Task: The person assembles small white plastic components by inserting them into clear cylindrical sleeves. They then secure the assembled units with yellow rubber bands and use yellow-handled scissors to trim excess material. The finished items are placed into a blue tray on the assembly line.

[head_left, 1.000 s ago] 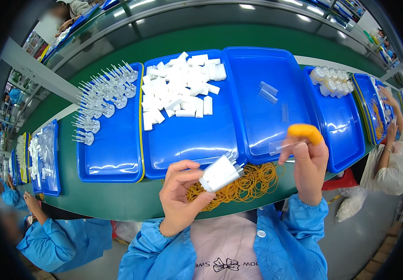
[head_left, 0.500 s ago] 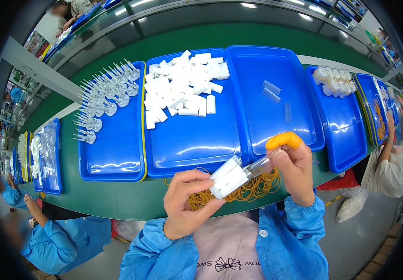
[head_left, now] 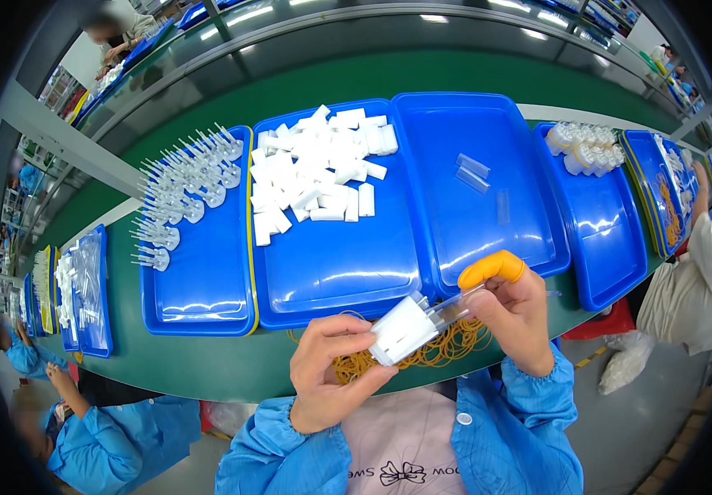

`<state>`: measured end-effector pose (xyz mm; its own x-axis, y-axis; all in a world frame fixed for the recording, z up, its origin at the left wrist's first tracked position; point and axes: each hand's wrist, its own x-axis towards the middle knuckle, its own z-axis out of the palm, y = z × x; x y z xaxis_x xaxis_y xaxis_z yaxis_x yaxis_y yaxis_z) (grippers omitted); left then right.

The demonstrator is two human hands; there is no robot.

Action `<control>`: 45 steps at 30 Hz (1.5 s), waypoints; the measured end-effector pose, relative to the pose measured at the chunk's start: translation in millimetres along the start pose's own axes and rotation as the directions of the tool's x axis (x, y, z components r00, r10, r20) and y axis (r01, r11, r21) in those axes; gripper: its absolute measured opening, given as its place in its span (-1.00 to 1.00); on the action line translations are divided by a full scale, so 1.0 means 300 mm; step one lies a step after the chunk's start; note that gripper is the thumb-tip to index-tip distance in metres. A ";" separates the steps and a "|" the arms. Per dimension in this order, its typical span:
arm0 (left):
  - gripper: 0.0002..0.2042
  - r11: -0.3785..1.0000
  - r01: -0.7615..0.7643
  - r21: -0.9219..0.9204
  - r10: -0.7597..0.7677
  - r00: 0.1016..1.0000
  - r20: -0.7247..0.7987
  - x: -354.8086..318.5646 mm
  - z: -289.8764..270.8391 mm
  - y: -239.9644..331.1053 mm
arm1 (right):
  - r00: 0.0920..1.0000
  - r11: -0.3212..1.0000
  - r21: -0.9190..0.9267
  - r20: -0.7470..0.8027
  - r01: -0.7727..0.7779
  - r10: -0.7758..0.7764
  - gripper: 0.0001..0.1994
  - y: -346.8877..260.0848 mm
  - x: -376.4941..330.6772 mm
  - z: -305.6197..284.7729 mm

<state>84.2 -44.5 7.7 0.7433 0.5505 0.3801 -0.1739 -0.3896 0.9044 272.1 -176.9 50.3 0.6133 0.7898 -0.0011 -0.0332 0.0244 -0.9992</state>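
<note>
A white block-shaped assembly (head_left: pixel 404 332) sits between the thumb and fingers of my left hand (head_left: pixel 331 367), tilted above the front edge of the table. My right hand (head_left: pixel 514 312), with an orange finger cot (head_left: pixel 492 269) on one finger, pinches a clear plastic strip (head_left: pixel 452 308). The strip's inner end meets the upper right end of the white assembly; I cannot tell how far it reaches in. Another clear end (head_left: pixel 553 294) sticks out past the right side of that hand. Beneath both hands lies a heap of tan rubber bands (head_left: pixel 455 345).
Beyond my hands stand blue trays: one with stemmed clear parts (head_left: pixel 186 186), one with loose white blocks (head_left: pixel 314 169), and one with a few clear strips (head_left: pixel 473 171). A right-hand tray (head_left: pixel 607 247) holds bundled white assemblies (head_left: pixel 584 148). Co-workers (head_left: pixel 96 425) sit on both sides.
The whole view has shifted a little, so the trays sit lower in it. My hands keep nearly the same hold, and the right one has lowered its finger cot slightly toward the assembly.
</note>
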 end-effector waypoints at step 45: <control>-0.25 0.510 0.722 -0.468 -0.357 0.673 0.648 0.084 0.013 0.061 | 0.907 0.848 -0.445 0.411 0.287 -0.091 -0.84 -0.107 0.022 -0.017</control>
<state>102.1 -40.6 33.2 0.9807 0.0306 -0.1929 0.1454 0.5445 0.8260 281.3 -175.5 82.1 0.2349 0.9661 0.1072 0.4992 -0.0253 -0.8661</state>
